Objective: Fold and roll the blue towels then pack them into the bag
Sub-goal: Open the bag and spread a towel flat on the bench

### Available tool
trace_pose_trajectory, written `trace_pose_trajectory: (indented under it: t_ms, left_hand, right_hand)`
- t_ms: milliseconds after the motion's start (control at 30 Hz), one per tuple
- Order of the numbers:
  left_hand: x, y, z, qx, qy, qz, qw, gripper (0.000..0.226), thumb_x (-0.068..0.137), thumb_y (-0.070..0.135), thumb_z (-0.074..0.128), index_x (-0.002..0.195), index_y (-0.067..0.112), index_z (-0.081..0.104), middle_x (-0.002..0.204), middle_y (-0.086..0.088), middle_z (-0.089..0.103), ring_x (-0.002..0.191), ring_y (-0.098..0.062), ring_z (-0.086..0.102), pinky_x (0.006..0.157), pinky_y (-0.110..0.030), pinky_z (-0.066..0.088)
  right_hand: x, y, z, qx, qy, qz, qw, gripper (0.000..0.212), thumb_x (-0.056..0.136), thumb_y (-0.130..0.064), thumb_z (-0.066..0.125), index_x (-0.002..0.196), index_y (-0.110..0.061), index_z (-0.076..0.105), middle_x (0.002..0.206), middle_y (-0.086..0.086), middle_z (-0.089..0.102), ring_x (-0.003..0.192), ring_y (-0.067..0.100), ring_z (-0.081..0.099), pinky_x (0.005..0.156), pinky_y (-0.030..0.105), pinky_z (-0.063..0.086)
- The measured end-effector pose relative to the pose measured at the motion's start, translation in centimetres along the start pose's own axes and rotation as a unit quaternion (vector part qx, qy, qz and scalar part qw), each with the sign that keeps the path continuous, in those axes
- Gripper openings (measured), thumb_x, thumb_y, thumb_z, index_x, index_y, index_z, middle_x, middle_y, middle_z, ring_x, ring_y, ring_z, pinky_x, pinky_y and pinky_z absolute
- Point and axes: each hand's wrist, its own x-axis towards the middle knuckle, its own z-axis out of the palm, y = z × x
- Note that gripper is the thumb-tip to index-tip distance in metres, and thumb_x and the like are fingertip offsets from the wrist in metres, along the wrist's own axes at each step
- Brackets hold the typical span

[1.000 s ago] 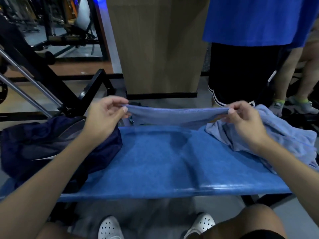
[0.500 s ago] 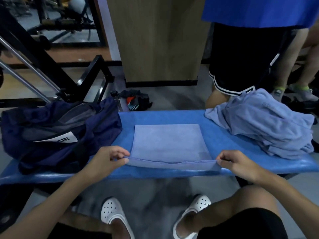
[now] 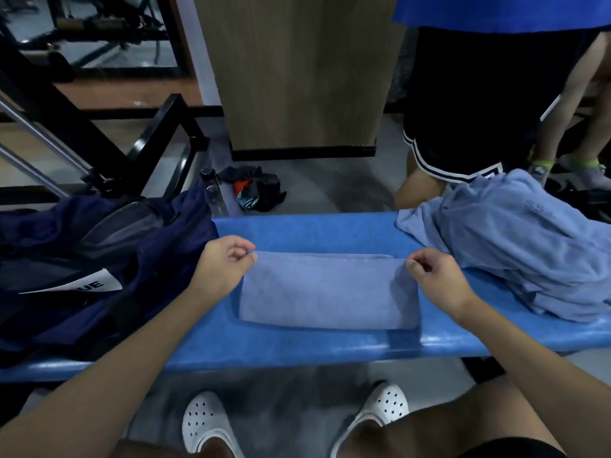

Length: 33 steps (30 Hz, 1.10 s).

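Left hand: the left hand pinches the towel's far-left corner between thumb and fingers.
Right hand: and the right hand mirrors it, thumb and fingers nipped on the far-right corner.
Towel in play: the towel lies flat in the middle of the desk, doubled over into a wide band. Its upper edge sits almost on the lower layer's far edge, with just a sliver of that lower layer peeking out beyond.
Done so far: one lengthwise fold looks laid and squared up, and that is the lot as far as I can see.
Left on this towel: no roll begun, with neither end curled. It may want another fold first, then the roll, then the trip to the bag.
Heap: over at the right end of the desk, the heap of pale blue towels sits loose and rumpled, near the right wrist. None of it looks folded, and I cannot count how many are in there.
Bag: the dark navy bag slumps on the left end of the desk, just beside the left hand. No towel shows in it, and whether its mouth is open I cannot tell.
Verdict: early stages, I'd say, with first towel half prepared and nothing visibly packed.
Sidelines: a clear bottle stands behind the bag, and a bystander stands beyond the desk.
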Motion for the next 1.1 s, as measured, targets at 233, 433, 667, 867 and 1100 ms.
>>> trace_pose_trajectory:
  t_ms: [233,433,667,867,1100]
  left_hand:
    - [3.9,-2.5,2.8,0.038,0.023,-0.026,0.999,0.013,0.086,-0.002,0.071,0.089,0.010,0.066,0.072,0.003,0.065,0.067,-0.015,0.061,0.065,-0.014,0.048]
    - [4.4,-4.0,3.6,0.075,0.028,-0.063,0.995,0.013,0.086,0.005,0.070,0.087,0.018,0.067,0.075,0.004,0.067,0.073,-0.012,0.064,0.076,-0.028,0.052]
    - [4.6,-3.7,4.0,0.095,0.054,-0.070,0.992,0.008,0.088,0.009,0.069,0.089,0.016,0.066,0.078,0.006,0.065,0.076,-0.011,0.063,0.068,-0.018,0.046]
    - [4.7,-3.5,4.3,0.101,0.070,-0.086,0.989,0.006,0.089,0.010,0.068,0.094,0.013,0.067,0.077,0.008,0.063,0.070,-0.003,0.059,0.054,-0.009,0.039]
    - [4.9,-4.2,4.5,0.132,0.072,-0.081,0.985,0.011,0.090,0.011,0.065,0.101,0.009,0.069,0.080,0.004,0.066,0.071,-0.004,0.060,0.060,-0.011,0.040]
  right_hand:
    - [4.4,2.3,2.3,-0.051,0.005,0.020,0.998,0.013,0.096,-0.014,0.055,0.084,-0.011,0.059,0.076,0.005,0.063,0.075,0.022,0.058,0.061,0.027,0.040]
    - [5.2,4.1,3.1,-0.099,0.002,0.029,0.995,0.015,0.098,-0.020,0.055,0.086,-0.011,0.059,0.079,0.005,0.064,0.077,0.021,0.057,0.057,0.015,0.037]
    - [5.7,4.1,3.7,-0.127,0.015,0.040,0.991,0.018,0.097,-0.028,0.056,0.081,-0.019,0.057,0.073,-0.001,0.061,0.075,0.021,0.057,0.065,0.037,0.048]
    - [6.0,3.5,4.1,-0.190,0.016,0.055,0.980,0.026,0.098,-0.038,0.050,0.080,-0.019,0.051,0.072,0.003,0.059,0.073,0.026,0.056,0.058,0.037,0.045]
    - [6.5,3.2,4.3,-0.258,0.006,0.070,0.964,0.026,0.099,-0.039,0.046,0.085,-0.019,0.051,0.082,0.005,0.060,0.079,0.029,0.053,0.062,0.037,0.041]
